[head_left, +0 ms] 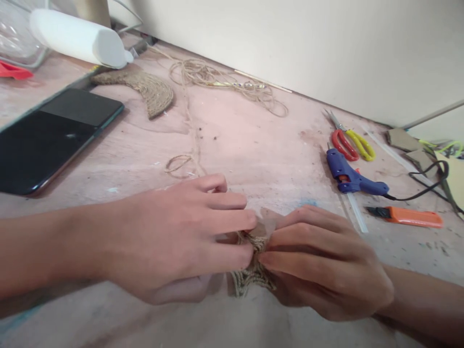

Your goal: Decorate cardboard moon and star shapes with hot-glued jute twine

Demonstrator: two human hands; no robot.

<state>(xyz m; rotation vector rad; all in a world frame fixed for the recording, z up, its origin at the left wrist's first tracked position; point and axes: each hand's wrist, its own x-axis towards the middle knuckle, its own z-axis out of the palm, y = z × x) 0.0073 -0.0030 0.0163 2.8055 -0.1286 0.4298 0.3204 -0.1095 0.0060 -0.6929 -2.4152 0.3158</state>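
Between my two hands, low in the middle of the head view, is a small star-like piece covered in jute twine (252, 280). My left hand (188, 232) closes on it from the left, fingertips pressed against its edge. From the other side my right hand (322, 261) pinches it, fingers together. Both hands cover much of the piece. A strand of twine (192, 121) runs from beyond my left fingers toward a loose tangle of jute twine (203, 75) at the back. A crescent wrapped in twine (155, 92) lies at the upper left.
A black phone (54, 135) and a white bottle (78, 38) are on the left. To the right lie scissors (350, 140), a blue glue gun (350, 174) with its cord, and an orange utility knife (413, 216). A pale wall (308, 48) borders the table's back.
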